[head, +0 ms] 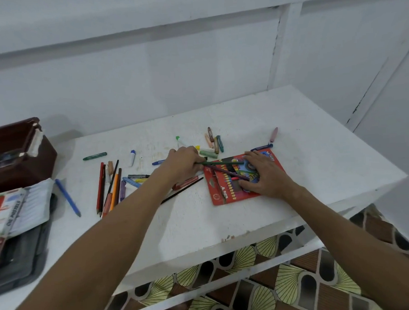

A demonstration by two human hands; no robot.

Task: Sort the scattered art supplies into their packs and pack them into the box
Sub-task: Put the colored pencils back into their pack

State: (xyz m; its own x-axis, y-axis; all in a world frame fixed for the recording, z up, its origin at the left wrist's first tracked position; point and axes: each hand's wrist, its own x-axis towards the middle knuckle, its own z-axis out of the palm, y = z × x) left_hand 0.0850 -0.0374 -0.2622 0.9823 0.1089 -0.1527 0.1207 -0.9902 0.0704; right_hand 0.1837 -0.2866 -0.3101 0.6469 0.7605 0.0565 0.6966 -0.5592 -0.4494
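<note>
A red coloured-pencil pack lies flat on the white table. My right hand rests on the pack with spread fingers, pressing it down. My left hand pinches a green pencil whose tip lies across the pack's top. A purple pencil lies slanted on the pack. Loose pencils lie in a bunch at the left. Oil pastels are scattered behind my hands. A dark brown box stands at the far left.
An oil pastels pack with a white tray sits on a grey case at the left edge. A blue pencil lies beside it. A black pencil lies near my left forearm. A pink pastel lies at the back right.
</note>
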